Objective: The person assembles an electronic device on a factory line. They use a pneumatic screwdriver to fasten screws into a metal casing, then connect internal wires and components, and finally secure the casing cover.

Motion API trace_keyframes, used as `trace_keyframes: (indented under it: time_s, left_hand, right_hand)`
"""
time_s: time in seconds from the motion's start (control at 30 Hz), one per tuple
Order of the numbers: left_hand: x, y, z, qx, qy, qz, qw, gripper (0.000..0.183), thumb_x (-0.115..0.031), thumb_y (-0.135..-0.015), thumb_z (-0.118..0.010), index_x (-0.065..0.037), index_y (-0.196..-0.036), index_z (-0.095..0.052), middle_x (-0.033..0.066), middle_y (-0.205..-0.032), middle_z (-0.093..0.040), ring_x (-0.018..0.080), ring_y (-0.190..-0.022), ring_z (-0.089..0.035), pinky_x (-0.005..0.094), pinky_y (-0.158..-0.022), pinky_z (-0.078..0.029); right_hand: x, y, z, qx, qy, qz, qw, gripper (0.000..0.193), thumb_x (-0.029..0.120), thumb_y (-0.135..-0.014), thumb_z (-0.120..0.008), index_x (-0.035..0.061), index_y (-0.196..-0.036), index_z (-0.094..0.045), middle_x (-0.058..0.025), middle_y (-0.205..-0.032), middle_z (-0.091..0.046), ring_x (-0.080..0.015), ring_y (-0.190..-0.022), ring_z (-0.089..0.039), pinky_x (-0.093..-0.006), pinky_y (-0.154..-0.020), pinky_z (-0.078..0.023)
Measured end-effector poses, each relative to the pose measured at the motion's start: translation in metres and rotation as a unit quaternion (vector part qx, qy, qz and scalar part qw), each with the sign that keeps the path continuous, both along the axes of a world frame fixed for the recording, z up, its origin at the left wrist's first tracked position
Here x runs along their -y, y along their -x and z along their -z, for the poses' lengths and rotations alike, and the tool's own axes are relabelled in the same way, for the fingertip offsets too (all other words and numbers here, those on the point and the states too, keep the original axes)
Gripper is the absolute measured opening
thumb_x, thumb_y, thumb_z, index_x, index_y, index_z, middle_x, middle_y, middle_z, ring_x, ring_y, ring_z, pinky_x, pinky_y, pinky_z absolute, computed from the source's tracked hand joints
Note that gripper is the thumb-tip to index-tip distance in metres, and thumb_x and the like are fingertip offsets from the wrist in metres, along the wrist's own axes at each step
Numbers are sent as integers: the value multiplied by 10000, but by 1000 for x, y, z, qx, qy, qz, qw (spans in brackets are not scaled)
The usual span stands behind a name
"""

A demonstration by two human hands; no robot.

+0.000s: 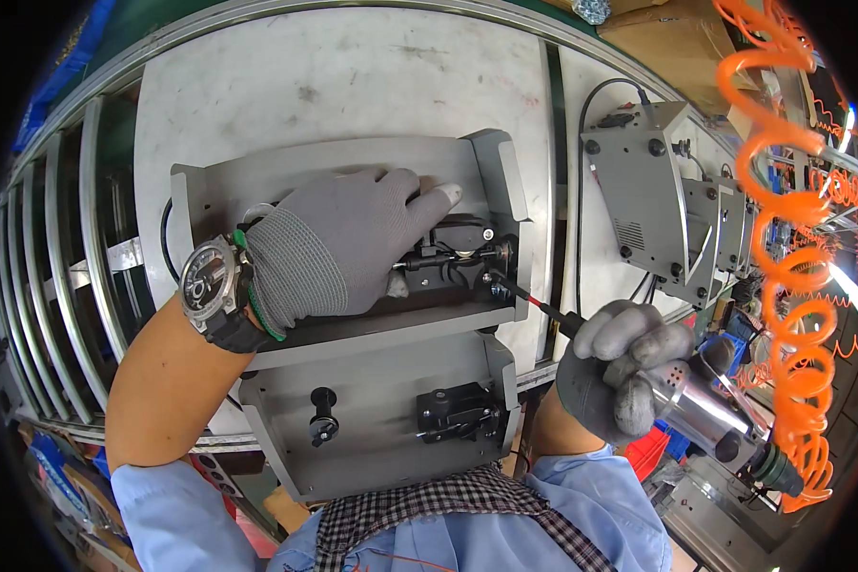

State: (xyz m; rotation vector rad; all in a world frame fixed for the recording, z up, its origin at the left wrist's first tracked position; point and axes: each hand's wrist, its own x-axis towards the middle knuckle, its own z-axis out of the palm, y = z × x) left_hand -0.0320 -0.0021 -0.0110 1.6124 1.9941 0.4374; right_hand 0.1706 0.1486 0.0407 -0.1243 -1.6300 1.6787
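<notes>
Lying across the grey metal housing [324,157], my left hand [353,234] wears a grey glove. Its index finger is stretched out and apart from the thumb, whose tip is beside a black mechanism [458,238] with a rod. The palm side is hidden. My right hand [620,367], also gloved, is closed around a silver pneumatic screwdriver [701,410]. The driver's long bit [534,299] points left over the housing's right end, its tip at a small screw [496,278] beside the mechanism. Whether the tip is seated in the screw I cannot tell.
A second grey housing [362,467] with black fittings lies close to my body. More grey units [639,191] stand at right. An orange coiled air hose [791,205] hangs at far right, reaching the screwdriver. Metal rollers [62,276] line the left; a cardboard box [672,48] is behind.
</notes>
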Motion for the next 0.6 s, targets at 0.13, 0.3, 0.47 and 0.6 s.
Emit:
trace_keyframes:
  time_s: [0.13,0.3,0.47,0.6]
  left_hand:
    - [-2,-1,-5,-19,20,5,1000,863,-235,-667,-817,-100,-1399,-379,164,-1195,-537,342,-1059,-576,419,-885,-502]
    - [-4,-1,-5,-11,26,6,1000,875,-237,-665,-819,-102,-1403,-370,165,-1196,-536,341,-1059,-576,420,-884,-502]
    - [-4,-1,-4,-9,9,10,1000,881,-232,-652,-820,-90,-1399,-374,162,-1173,-545,341,-1052,-578,422,-866,-505]
    - [-1,-1,0,-28,-12,21,999,877,-240,-653,-816,-83,-1397,-379,160,-1157,-550,337,-1030,-586,418,-859,-507]
  right_hand:
    - [5,2,-5,17,22,9,1000,428,284,-719,-838,9,-876,-550,-52,-597,-487,-221,-575,-591,-330,-482,-516]
    - [10,4,-6,23,17,46,999,440,288,-733,-829,18,-937,-548,-64,-631,-523,-233,-609,-607,-334,-491,-523]
    - [6,12,-4,-26,0,-10,1000,591,184,-724,-834,76,-1173,-465,-104,-779,-592,-249,-662,-626,-331,-521,-532]
    - [-5,22,0,-11,-47,-122,991,647,49,-726,-800,100,-1237,-406,-131,-848,-608,-257,-693,-633,-332,-549,-531]
